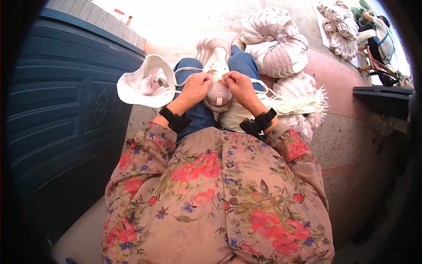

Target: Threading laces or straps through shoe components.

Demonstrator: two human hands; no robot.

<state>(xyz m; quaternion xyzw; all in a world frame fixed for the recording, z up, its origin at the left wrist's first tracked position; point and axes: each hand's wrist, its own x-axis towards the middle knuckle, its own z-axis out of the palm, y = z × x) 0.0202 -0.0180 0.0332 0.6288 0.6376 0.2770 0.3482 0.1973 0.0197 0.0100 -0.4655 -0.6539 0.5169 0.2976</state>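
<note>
A pale pink and white shoe upper lies between my knees, its heel loop toward me. My left hand is closed in a pinch at its left edge, where a cream shoelace loops out to the left. On the other side my right hand pinches at the eyelets, with lace trailing off to the right past my knee. The tips of both laces are too small to make out. More uppers are stacked just beyond this one.
Left of my knee sits a white fabric sack with uppers inside. A sheaf of cream laces lies to the right, beside bundled uppers. A dark blue panelled door stands at left. Far right, another person sits near a wooden chair.
</note>
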